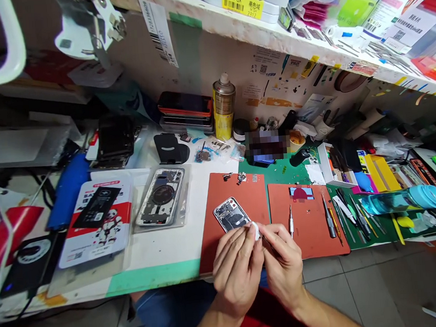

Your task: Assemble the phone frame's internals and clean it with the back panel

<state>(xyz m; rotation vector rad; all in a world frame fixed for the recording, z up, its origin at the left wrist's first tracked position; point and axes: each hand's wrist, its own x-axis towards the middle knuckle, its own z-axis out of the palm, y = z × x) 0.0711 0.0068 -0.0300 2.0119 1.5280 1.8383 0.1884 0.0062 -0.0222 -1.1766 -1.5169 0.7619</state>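
My left hand (235,264) is closed, its fingertips pinching a small white rounded piece (256,230). Close against it, my right hand (283,262) is also closed, thumb and finger pressed together at the white piece. A thin dark bit shows at the right fingertips, too small to name. Just beyond my fingers an opened phone (231,214) with its insides bared lies on a reddish-brown mat (218,243); my left hand hides its near end. Small metal parts (241,177) lie at the mat's far edge. A silver screwdriver (291,221) rests on the second mat (313,244).
Left of the mats are a phone housing (160,197) in a plastic tray and a boxed battery (97,208). Behind stands a yellow spray can (223,108). Several tools (352,214) and a blue bottle (403,199) lie at right. A loaded shelf (269,43) overhangs the bench.
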